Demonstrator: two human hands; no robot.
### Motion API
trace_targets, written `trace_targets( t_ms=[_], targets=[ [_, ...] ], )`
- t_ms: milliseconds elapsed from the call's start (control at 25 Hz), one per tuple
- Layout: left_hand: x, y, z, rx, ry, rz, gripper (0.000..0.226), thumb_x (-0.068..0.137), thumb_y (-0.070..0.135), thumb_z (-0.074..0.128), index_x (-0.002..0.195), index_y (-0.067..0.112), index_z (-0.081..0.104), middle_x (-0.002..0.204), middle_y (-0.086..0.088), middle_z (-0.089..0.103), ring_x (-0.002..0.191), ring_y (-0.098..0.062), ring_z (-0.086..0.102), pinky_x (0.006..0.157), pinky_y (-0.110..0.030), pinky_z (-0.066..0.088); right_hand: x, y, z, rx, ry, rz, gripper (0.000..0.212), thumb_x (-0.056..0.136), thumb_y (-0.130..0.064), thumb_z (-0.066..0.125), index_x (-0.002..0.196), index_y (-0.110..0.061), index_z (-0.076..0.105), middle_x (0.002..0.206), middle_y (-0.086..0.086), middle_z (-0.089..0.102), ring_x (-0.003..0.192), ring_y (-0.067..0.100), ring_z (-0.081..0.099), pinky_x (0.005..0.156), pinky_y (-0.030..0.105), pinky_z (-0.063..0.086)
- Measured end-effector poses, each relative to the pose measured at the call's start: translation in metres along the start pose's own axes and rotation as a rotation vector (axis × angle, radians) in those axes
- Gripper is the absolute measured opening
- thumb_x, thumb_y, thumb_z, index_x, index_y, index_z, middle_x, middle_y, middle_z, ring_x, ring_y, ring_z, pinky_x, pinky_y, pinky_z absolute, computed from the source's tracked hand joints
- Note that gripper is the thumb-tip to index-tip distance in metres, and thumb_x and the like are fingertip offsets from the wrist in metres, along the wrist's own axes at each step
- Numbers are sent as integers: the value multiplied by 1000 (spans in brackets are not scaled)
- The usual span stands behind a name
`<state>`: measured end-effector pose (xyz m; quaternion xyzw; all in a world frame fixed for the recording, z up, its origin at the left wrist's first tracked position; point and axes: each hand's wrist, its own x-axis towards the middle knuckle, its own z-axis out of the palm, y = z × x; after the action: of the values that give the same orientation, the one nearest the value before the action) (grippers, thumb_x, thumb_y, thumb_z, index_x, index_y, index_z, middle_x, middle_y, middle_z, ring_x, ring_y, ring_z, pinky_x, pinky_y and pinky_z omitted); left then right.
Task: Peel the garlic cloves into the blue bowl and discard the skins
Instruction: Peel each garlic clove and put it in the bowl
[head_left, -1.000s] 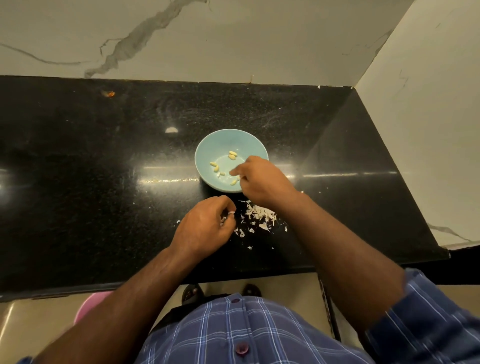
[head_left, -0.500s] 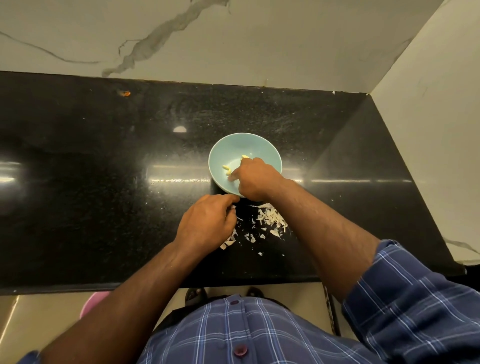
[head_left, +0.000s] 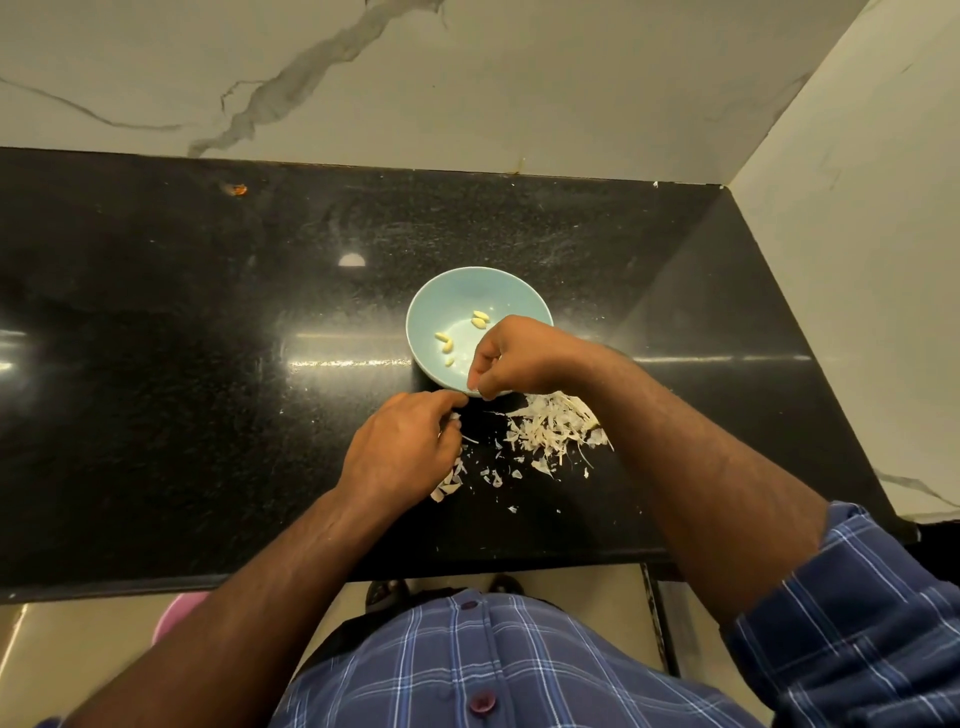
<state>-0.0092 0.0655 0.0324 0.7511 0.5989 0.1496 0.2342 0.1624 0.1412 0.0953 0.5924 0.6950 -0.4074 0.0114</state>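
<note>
The right hand, fingers curled with the tips pinched on something pale over the near rim of the blue bowl, has drawn back from the bowl's middle since half a second ago, uncovering more peeled garlic cloves and the heap of skins on the black counter. The left hand stays curled just beside it. What either hand holds is hidden.

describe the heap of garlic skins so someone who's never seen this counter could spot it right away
On the black counter, find the blue bowl near its middle. Just in front of the bowl and to its right, beside the right forearm, lies the heap of garlic skins. It is the one dense, pale, stringy pile; the other skin bits nearby are small scattered flakes.
</note>
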Motion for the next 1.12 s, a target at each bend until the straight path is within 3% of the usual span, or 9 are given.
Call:
trace_targets(
  t_ms=[160, 280, 320, 440, 520, 680, 800, 920, 1120],
  targets=[
    [0, -2, 0, -22, -11, -8, 32, 100, 33, 55, 131, 32, 62, 112, 11, 70, 106, -10, 61, 89, -35, 54, -10, 7, -4, -1, 37, -30, 2, 84, -15, 77, 85, -15, 77, 86, 2, 75, 76, 10, 64, 66, 25, 51],
    [-1, -3, -1, -249, -2, -112, 16, 98, 27, 63, 113, 33, 65, 94, 19, 68, 84, 7, 62, 76, -12, 48, -29, 24, -12, 48, 52, -23, 6, 89, -22, 75, 83, -22, 76, 77, -8, 73, 70, 2, 62, 63, 24, 49],
    [-1, -3, -2, -353, 1, -165, 11, 97, 26, 66, 107, 32, 66, 90, 19, 68, 81, 9, 62, 74, -10, 46, -37, 31, -13, 18, 54, -14, 8, 89, -24, 75, 81, -24, 75, 72, -13, 70, 65, -2, 60, 60, 22, 46],
    [-3, -2, -3, -684, -6, -268, 12, 95, 21, 71, 101, 32, 73, 88, 9, 74, 83, 0, 68, 79, -25, 53, -56, 53, -5, -68, 112, 35, 13, 85, -15, 77, 87, -27, 77, 77, -17, 67, 71, -1, 61, 59, 20, 42],
    [-5, 1, -3, -838, -14, -292, 17, 95, 15, 70, 104, 28, 76, 93, 5, 77, 87, -5, 70, 78, -26, 53, -62, 59, 7, -23, 204, 29, 18, 86, -13, 74, 94, -29, 78, 83, -18, 67, 79, 1, 63, 63, 21, 48],
    [-9, 13, 0, -1043, -35, -299, 17, 98, 2, 63, 105, 15, 72, 96, -7, 78, 91, -18, 74, 76, -27, 59, -67, 55, 36, 277, 372, -47, 3, 84, -25, 79, 86, -24, 76, 77, -10, 72, 77, 11, 69, 77, 41, 60],
    [-11, 21, 1, -1090, -24, -294, 15, 97, -1, 62, 101, 10, 70, 93, -10, 77, 86, -18, 75, 76, -27, 61, -66, 52, 51, 439, 375, -67, 7, 82, -22, 81, 81, -22, 74, 77, -1, 75, 76, 19, 71, 78, 50, 60],
    [-12, 25, 2, -1088, -20, -250, 18, 96, -3, 63, 97, 12, 72, 91, -9, 76, 85, -19, 74, 76, -26, 60, -68, 48, 58, 552, 344, -116, 9, 85, -19, 78, 86, -27, 79, 82, -3, 78, 83, 16, 74, 86, 48, 61],
    [-15, 33, 1, -1051, -3, -207, 18, 93, -4, 66, 98, 11, 74, 91, -6, 78, 90, -20, 75, 81, -26, 61, -70, 43, 66, 584, 417, -122, 4, 87, -19, 76, 86, -16, 80, 76, -1, 76, 76, 22, 72, 78, 46, 61]
  ],
)
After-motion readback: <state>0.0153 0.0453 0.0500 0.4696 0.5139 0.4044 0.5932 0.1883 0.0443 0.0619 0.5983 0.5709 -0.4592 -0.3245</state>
